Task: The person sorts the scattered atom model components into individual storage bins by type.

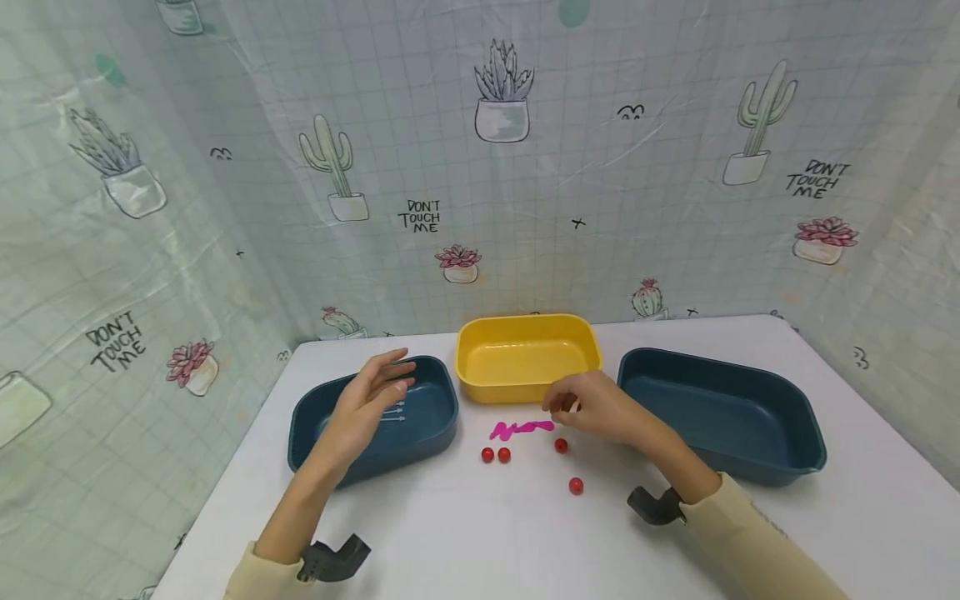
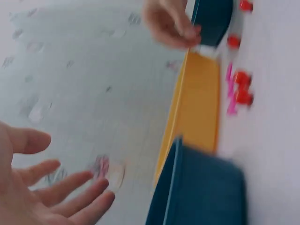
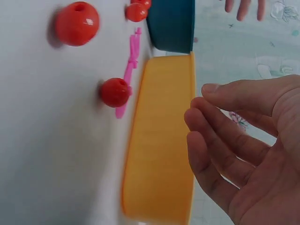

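Observation:
My left hand (image 1: 360, 412) is raised over the left dark blue bin (image 1: 420, 448), its fingers spread and holding nothing. Inside that bin lie small pale pieces with thin stems (image 1: 393, 413). In front of the yellow bin (image 1: 495, 393), my right hand (image 1: 596, 407) hovers with loosely bent fingers. The right wrist view shows thumb and fingertips (image 3: 194, 117) close together, nothing visible between them. Below this hand is a red bead (image 1: 561, 446) with a hole, beside a bright pink jagged strip (image 1: 522, 429). Another red bead (image 1: 576, 486) lies nearer the front.
Two more red beads (image 1: 496, 455) sit side by side left of centre on the white table (image 1: 480, 542). A second dark blue bin (image 1: 750, 461) stands at the right. Behind everything hangs a cactus-print curtain (image 1: 555, 183). Each wrist carries a dark device (image 1: 337, 560).

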Demonstrator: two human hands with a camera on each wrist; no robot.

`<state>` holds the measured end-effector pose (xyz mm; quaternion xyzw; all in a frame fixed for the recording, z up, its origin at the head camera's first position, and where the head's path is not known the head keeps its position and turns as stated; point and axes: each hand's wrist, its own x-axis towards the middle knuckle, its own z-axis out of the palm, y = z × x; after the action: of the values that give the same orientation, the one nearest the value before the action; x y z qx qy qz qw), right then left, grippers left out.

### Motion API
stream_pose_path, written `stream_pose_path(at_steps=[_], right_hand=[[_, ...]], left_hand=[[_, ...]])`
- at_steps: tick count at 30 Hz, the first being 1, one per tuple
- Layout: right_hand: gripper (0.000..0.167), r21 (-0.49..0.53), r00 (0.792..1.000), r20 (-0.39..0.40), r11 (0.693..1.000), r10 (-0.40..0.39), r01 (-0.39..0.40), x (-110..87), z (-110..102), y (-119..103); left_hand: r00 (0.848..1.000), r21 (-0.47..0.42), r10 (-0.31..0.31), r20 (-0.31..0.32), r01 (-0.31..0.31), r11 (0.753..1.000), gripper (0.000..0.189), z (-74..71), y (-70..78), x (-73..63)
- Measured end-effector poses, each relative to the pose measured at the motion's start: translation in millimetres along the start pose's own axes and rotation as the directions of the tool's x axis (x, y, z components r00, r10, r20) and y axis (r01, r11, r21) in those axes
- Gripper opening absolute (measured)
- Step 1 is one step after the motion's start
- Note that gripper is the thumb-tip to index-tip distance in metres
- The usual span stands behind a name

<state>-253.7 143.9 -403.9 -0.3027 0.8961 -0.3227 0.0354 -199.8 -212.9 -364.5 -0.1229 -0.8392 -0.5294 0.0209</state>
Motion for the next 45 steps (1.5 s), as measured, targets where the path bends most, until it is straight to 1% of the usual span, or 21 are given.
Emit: stream_pose_path(at_steps=[2, 4, 6, 8, 11, 13, 15, 17, 22, 25, 28, 31, 34, 37, 42, 45], right_hand=[[0.012, -0.001, 1.0, -0.004, 1.0, 0.007, -0.007, -1.1, 3.4, 0.8], [0.012, -0.008, 1.0, -0.012, 1.0, 0.006, -0.006, -1.2, 7.1, 1.7], [0.012, -0.013, 1.0, -0.022, 1.0, 0.009, -0.009, -0.7, 10.8, 3.0], [0.012, -0.011, 0.999, -0.03, 1.0, 0.013, -0.014, -0.2, 14.1, 4.3], [0.013, -0.003, 0.999, -0.034, 0.999, 0.034, -0.035, 0.9, 18.9, 5.5], [0.014, 0.001, 0.998, -0.036, 0.998, 0.055, -0.055, 1.9, 21.8, 5.4], [0.015, -0.001, 0.996, -0.043, 0.997, 0.078, -0.078, 3.1, 24.4, 4.7], [0.015, -0.012, 0.993, -0.053, 0.994, 0.105, -0.105, 4.5, 26.7, 4.0], [0.015, -0.051, 0.985, -0.072, 0.986, 0.157, -0.161, 8.2, 32.7, 5.7], [0.014, -0.062, 0.983, -0.071, 0.983, 0.168, -0.173, 9.8, 36.7, 9.5], [0.013, -0.063, 0.984, -0.071, 0.984, 0.162, -0.166, 11.0, 39.4, 12.5], [0.013, -0.073, 0.987, -0.081, 0.987, 0.14, -0.146, 12.4, 41.3, 14.9], [0.013, -0.077, 0.988, -0.088, 0.988, 0.129, -0.135, 13.7, 42.6, 16.7], [0.013, -0.058, 0.988, -0.083, 0.989, 0.133, -0.138, 14.3, 42.9, 18.0], [0.012, -0.016, 0.987, -0.079, 0.989, 0.143, -0.145, 13.6, 43.3, 19.3], [0.012, 0.003, 0.986, -0.073, 0.988, 0.153, -0.153, 13.8, 43.7, 19.7]], left_hand=[[0.999, -0.062, -0.035, 0.008, 0.035, 0.997, 0.05, 14.4, 6.0, -1.9], [0.998, -0.134, -0.058, 0.012, 0.059, 0.989, 0.052, 29.9, 10.4, -4.3], [0.997, -0.192, -0.077, 0.017, 0.079, 0.978, 0.054, 46.8, 12.7, -6.6], [0.994, -0.227, -0.1, 0.035, 0.105, 0.968, 0.057, 64.3, 12.1, -8.2], [0.988, -0.233, -0.133, 0.078, 0.148, 0.961, 0.064, 88.5, 6.9, -9.2], [0.983, -0.219, -0.151, 0.102, 0.17, 0.961, 0.068, 101.4, 2.4, -9.2], [0.981, -0.208, -0.164, 0.103, 0.183, 0.961, 0.073, 111.4, -1.9, -8.0], [0.979, -0.192, -0.187, 0.083, 0.2, 0.961, 0.077, 119.2, -5.6, -5.9], [0.974, -0.152, -0.228, 0.015, 0.228, 0.962, 0.082, 133.8, -15.7, 3.6], [0.974, -0.126, -0.229, 0.0, 0.227, 0.966, 0.083, 140.5, -21.8, 10.3], [0.973, -0.104, -0.232, -0.005, 0.23, 0.968, 0.085, 144.9, -27.7, 17.3], [0.97, -0.093, -0.244, -0.02, 0.241, 0.966, 0.086, 147.4, -32.9, 24.0], [0.961, -0.086, -0.275, -0.038, 0.271, 0.959, 0.088, 148.7, -37.0, 31.1], [0.951, -0.091, -0.304, -0.049, 0.299, 0.95, 0.091, 149.4, -38.5, 37.7], [0.949, -0.091, -0.304, -0.084, 0.297, 0.951, 0.094, 150.9, -40.5, 48.5], [0.952, -0.101, -0.284, -0.113, 0.274, 0.957, 0.091, 150.5, -43.2, 54.3]])
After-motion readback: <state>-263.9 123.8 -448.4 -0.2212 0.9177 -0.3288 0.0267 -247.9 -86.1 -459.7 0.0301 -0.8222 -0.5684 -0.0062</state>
